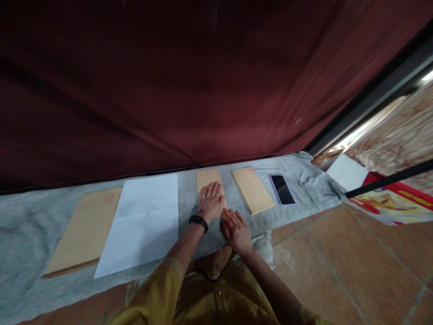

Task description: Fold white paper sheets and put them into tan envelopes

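Note:
My left hand (211,201), with a black band on its wrist, lies flat on a small tan envelope (207,176) in front of me. Beside it, my right hand (237,231) rests with stretched fingers at the envelope's lower right corner. Part of that envelope is hidden under both hands. To its right sits a second batch of tan envelopes (253,189), tilted and apart from my hands. White paper sheets (144,225) with a crease across the middle lie left of my hands. Larger tan envelopes (84,225) are at the far left, next to the paper.
A grey fleece cloth (282,167) covers the narrow surface. A phone (283,189) in a purple case lies right of the envelopes. Behind hangs a dark red curtain (203,90). A red and yellow printed box (395,201) stands at the right, above the tiled floor (311,266).

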Tool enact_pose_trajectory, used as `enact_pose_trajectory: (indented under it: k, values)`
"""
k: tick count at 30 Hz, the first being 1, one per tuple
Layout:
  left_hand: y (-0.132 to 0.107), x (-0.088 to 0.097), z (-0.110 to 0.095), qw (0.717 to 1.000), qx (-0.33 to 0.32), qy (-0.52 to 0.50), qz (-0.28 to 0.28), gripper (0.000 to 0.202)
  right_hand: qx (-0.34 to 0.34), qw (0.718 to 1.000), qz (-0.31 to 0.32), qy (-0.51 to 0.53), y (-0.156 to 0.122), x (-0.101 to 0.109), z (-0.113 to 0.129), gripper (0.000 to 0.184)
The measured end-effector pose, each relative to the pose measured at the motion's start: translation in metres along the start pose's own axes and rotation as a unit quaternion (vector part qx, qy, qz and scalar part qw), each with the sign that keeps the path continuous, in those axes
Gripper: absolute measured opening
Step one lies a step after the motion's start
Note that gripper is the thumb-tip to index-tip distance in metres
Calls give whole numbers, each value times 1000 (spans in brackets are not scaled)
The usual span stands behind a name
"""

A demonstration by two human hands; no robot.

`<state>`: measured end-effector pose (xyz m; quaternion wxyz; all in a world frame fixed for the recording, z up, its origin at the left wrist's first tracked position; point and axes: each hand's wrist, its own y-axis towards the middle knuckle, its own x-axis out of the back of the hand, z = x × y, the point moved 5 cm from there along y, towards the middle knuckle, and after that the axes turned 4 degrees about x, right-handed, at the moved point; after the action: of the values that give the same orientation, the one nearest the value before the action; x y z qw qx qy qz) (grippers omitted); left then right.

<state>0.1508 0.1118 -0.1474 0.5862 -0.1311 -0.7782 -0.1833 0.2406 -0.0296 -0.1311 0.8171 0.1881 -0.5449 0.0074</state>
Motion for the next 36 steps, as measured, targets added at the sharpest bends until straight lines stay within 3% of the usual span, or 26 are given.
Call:
enact_pose_trajectory:
  k: [13, 23, 28, 32, 36]
  values:
    - [6, 15, 17, 998, 48, 15, -29, 58, 3, 1000, -8, -7, -1, -2, -1, 50]
    - [-8, 21, 34, 995, 95, 29, -21, 59, -3, 1000, 2, 5, -1, 1, 0, 49]
    - [-43, 31, 34, 996, 76, 25, -50, 56, -5, 1000, 2, 2, 0, 2, 1, 50]
    - [-94, 30, 7, 999, -41, 0, -31, 53, -7, 1000, 0, 3, -1, 0, -1, 47]
    - [-128, 29, -10, 997, -76, 11, -10, 52, 0, 1000, -6, 1, -2, -3, -2, 47]
